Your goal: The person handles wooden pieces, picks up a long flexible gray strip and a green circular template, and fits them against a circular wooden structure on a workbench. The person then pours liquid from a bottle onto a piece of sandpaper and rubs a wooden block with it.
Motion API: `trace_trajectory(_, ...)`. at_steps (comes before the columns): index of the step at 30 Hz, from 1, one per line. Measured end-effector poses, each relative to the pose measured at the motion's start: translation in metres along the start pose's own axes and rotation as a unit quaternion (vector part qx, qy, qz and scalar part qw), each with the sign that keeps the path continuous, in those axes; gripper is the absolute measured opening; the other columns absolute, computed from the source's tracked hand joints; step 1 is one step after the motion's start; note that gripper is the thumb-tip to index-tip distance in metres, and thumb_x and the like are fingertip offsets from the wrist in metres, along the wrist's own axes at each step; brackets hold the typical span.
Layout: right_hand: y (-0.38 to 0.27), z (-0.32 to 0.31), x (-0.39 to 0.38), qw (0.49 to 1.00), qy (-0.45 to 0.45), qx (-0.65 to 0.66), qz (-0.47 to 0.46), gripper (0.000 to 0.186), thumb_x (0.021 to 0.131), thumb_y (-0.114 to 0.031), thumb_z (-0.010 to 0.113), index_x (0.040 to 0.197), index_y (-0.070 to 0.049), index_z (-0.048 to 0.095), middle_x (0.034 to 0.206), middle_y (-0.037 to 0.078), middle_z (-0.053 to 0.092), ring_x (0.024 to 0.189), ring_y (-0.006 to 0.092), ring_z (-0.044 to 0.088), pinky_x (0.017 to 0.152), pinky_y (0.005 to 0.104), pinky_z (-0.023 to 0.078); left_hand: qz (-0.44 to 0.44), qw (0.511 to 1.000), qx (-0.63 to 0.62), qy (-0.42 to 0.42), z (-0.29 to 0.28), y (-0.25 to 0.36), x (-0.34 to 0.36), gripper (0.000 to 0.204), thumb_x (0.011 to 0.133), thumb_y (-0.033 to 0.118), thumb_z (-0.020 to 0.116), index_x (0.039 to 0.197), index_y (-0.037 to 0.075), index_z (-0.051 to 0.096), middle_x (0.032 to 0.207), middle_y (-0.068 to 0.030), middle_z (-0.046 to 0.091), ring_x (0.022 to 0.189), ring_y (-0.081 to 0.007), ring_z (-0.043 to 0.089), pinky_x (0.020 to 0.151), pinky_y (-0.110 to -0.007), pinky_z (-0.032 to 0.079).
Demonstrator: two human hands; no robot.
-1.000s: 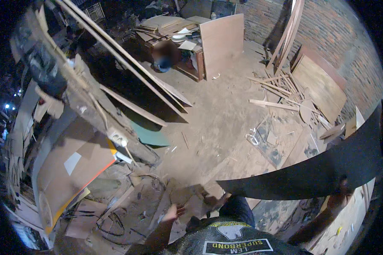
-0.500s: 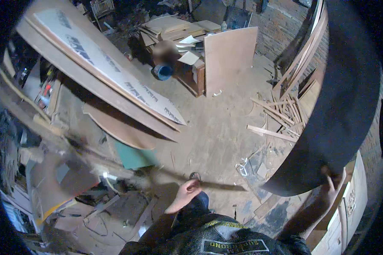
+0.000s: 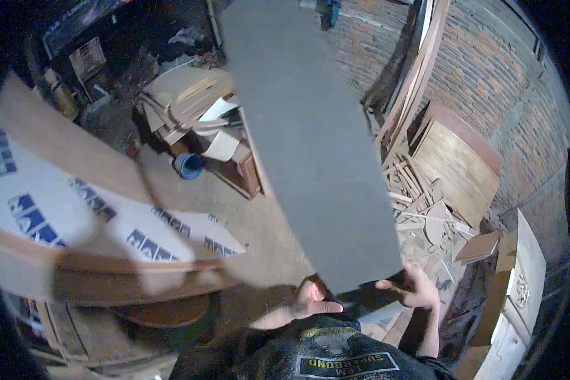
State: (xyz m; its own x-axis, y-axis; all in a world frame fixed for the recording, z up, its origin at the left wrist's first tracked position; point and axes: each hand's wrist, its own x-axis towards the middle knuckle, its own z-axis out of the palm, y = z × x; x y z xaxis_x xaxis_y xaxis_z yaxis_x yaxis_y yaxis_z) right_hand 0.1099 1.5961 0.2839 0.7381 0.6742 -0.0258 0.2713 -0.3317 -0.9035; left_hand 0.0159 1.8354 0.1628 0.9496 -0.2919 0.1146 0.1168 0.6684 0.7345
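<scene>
Plainly, fingers (image 3: 388,287) at grey board (image 3: 310,145); white sheet (image 3: 126,218) blue-lettered, shirt (image 3: 259,354) yellow-lettered.

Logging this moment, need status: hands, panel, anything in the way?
Right hand grips grey panel, near right corner; left hand at near left corner, grip unclear. It extends ahead, blocking view behind. Wood scraps beyond its right edge.

The person wears a dark shirt (image 3: 259,356); on it are a yellow band (image 3: 328,331), a grey shape (image 3: 337,344) and a pale-framed rectangle (image 3: 347,365) with lettering.
</scene>
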Motion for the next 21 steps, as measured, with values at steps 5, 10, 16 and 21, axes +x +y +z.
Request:
trace_trajectory(5,0.009,-0.03,0.174,0.98,-0.137,-0.053,0.137,0.049,0.089,-0.027,0.077,0.129,-0.003,0.06,0.095,0.016,0.07,0.088,0.0259,0.066,0.083,0.0372,0.052,0.062,0.97,0.189,0.14,-0.085,0.02,0.076,0.027,0.095,0.002,0.064,0.122,-0.004,0.063,0.119,-0.0101,0.068,0.108,-0.0195,0.063,0.098,-0.035,0.048)
trace_trajectory(10,0.06,-0.087,0.334,0.97,-0.202,0.063,-0.123,0.058,0.088,-0.037,0.078,0.134,-0.007,0.06,0.115,0.006,0.067,0.11,0.0197,0.06,0.101,0.036,0.044,0.212,0.941,0.141,0.224,-0.143,0.104,0.161,0.061,0.082,-0.005,0.068,0.139,0.003,0.049,0.136,-0.0121,0.058,0.126,-0.028,0.055,0.109,-0.049,0.041)
trace_trajectory(16,0.186,-0.109,0.493,0.897,-0.334,-0.016,0.29,0.077,0.097,-0.071,0.045,0.131,-0.004,0.065,0.136,0.011,0.064,0.119,0.0211,0.061,0.106,0.0366,0.044,0.321,0.843,0.108,0.418,-0.218,0.245,0.194,0.056,0.084,-0.001,0.069,0.137,0.007,0.053,0.134,-0.0107,0.059,0.125,-0.03,0.057,0.106,-0.052,0.045)
trace_trajectory(21,0.165,-0.088,0.563,0.959,-0.17,-0.017,0.227,0.076,0.095,-0.071,0.049,0.121,-0.003,0.07,0.126,0.011,0.067,0.111,0.0206,0.06,0.098,0.0357,0.045,0.399,0.78,0.177,0.449,-0.328,0.348,0.196,0.05,0.087,0.003,0.068,0.135,0.011,0.055,0.128,-0.012,0.062,0.115,-0.0286,0.06,0.102,-0.05,0.049)
